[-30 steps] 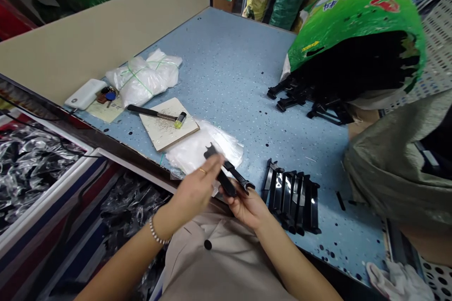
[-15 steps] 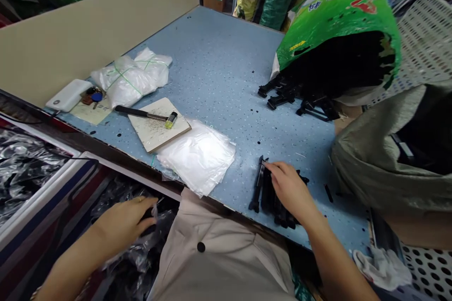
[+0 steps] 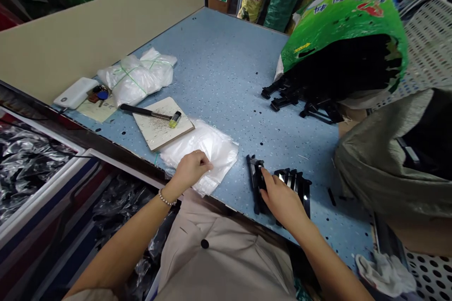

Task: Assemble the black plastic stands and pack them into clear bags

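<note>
Fingers together, my left hand (image 3: 190,170) sits curled on a stack of clear plastic bags (image 3: 210,150), though I cannot tell whether it pinches them or only presses; a beaded bracelet (image 3: 165,198) circles that wrist. My right hand (image 3: 282,200) lies with its fingers over a row of black plastic parts (image 3: 300,183) and hides the row's middle, so I cannot tell if it grips anything. A longer black piece (image 3: 254,183) lies at the row's left end, just beside those fingers, all on the speckled blue table (image 3: 226,66). The bags touch the corner of a square board (image 3: 155,131), where a small hammer (image 3: 148,113) lies. Farther left are bundled bags (image 3: 136,80), a power bank (image 3: 75,92) and keys (image 3: 100,95); a beige divider (image 3: 106,33) runs along that side. Off to the right, a tipped green sack (image 3: 346,19) leans over a heap of black parts (image 3: 303,99), and an olive cloth bundle (image 3: 381,164) bulges in from the edge. Below the table's near edge, black plastic wrap (image 3: 28,160) fills a bin.
</note>
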Available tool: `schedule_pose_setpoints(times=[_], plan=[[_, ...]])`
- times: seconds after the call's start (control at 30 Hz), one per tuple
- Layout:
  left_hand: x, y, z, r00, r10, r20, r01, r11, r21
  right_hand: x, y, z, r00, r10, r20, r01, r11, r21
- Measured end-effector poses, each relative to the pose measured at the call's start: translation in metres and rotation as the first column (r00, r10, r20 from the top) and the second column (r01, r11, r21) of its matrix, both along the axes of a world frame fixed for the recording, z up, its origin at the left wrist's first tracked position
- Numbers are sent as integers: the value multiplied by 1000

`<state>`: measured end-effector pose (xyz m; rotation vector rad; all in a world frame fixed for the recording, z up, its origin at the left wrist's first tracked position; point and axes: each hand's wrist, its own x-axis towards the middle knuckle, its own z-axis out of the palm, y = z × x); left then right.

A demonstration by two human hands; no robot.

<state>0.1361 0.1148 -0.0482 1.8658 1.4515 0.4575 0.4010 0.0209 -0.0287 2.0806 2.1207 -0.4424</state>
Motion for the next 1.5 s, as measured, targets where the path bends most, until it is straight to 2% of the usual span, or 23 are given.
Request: schedule_pose_setpoints(times=[0.07,0.1,0.13,0.17,0.2,0.27,0.3,0.33,0.37,0.4,0.47,0.53,0.6,0.73,0.83,0.93,1.03,1.17,1.27,1.33,1.4,1.43,1.5], plan=[[-9,7,3,986,100,134,-76,983,-170,5,3,2,971,-132,-201,126,991,-42],[-13,9,3,973,127,194,-75,965,-253,7,5,4,923,-205,-327,193,979,-69],[-16,10,4,959,136,249,-50,945,-324,7,6,6,840,-275,-467,256,961,-107],[-17,10,4,946,142,292,-24,927,-374,6,7,8,716,-340,-610,306,938,-163],[-18,10,3,936,152,316,-13,916,-401,3,7,10,548,-392,-739,331,913,-239],[-15,8,2,933,188,305,-56,917,-395,-9,6,12,127,-477,-869,276,859,-431],[-13,8,2,936,207,283,-92,923,-373,-17,5,11,-72,-521,-851,194,829,-524],[-10,7,2,939,223,261,-124,929,-348,-25,4,9,-231,-565,-792,92,798,-596],[-8,7,3,941,229,248,-139,933,-332,-33,3,6,-347,-604,-718,-7,767,-642],[-7,7,4,941,226,253,-136,934,-330,-41,2,3,-424,-636,-644,-90,737,-669],[-8,8,6,925,212,314,-86,924,-373,-53,0,-5,-495,-689,-530,-193,681,-706],[-12,9,9,898,213,384,-31,903,-428,-59,-1,-12,-506,-731,-457,-226,624,-748],[-17,11,9,887,235,396,-45,900,-433,-59,-1,-17,-503,-748,-432,-214,592,-777],[-18,9,7,902,278,331,-175,935,-310,-58,-1,-18,-541,-730,-418,-176,584,-792],[-16,6,2,894,299,333,-218,941,-260,-65,1,-18,-545,-750,-374,-220,558,-800],[-20,5,0,870,315,380,-250,945,-212,-70,2,-20,-564,-733,-381,-154,547,-823],[-25,3,2,888,276,368,-216,957,-196,-65,1,-19,-570,-705,-421,-99,568,-817],[-18,-2,3,969,143,203,-120,985,-121,-54,-2,-13,-547,-695,-467,-88,602,-793],[-10,-2,3,990,82,118,-78,996,-44,-47,-9,-9,-511,-691,-511,-53,619,-784],[-8,0,4,984,100,145,-90,993,-75,-42,-13,-9,-453,-694,-559,-34,640,-768],[-10,5,5,971,135,196,-100,979,-176,-37,-15,-9,-324,-696,-641,-15,681,-732],[-11,8,5,963,155,221,-101,967,-235,-34,-14,-8,-220,-677,-702,9,718,-696],[-14,13,7,943,187,275,-85,935,-345,-29,-10,-4,75,-541,-838,92,840,-534]])
